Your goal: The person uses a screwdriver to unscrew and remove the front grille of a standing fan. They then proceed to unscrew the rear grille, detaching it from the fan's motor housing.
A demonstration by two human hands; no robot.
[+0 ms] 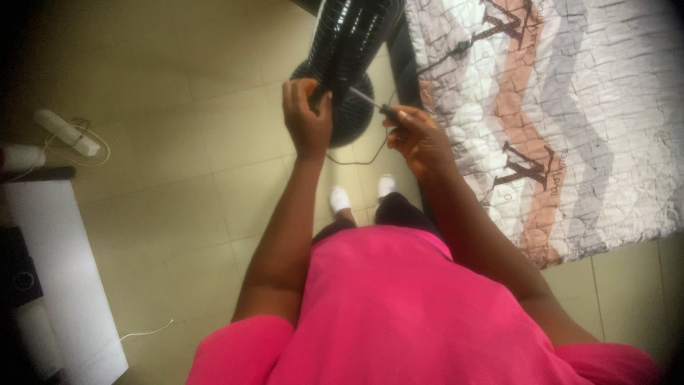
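Tiled floor [178, 142], patterned bed [570, 121] at two o'clock. The left hand [306, 117] grips the black fan [349, 50], fingers curled tight; the right hand [420, 139] pinches a screwdriver [374, 103]. Best keep the tip square to the screw.

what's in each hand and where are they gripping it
The right hand holds a slim dark screwdriver by its handle end, tip toward the black standing fan. The left hand grips the fan near its back; the exact part is hidden.
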